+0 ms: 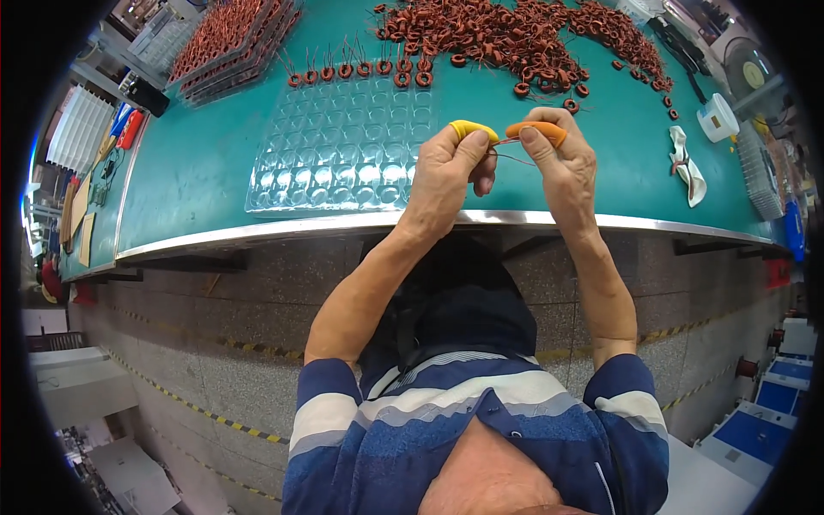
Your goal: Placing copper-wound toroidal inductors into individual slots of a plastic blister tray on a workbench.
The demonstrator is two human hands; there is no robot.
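My left hand [444,176] is closed in a pinch, with a yellow finger cot on its index finger. Just to its right, my right hand [562,163] pinches with thumb and an index finger in an orange cot. Thin copper wire leads [512,158] run between the two pinches, above the table's near edge. They look like the leads of a small copper-wound ring coil, whose body the left fingers mostly hide. Left of my hands lies a clear plastic tray [322,159] with round pockets. Several ring coils [345,70] sit along its far rows, leads pointing up.
A large heap of copper ring coils [481,39] covers the far middle of the green table [184,172]. Stacked trays full of coils [232,43] stand far left. A white tub [717,118] and a crumpled white cloth [686,167] are on the right.
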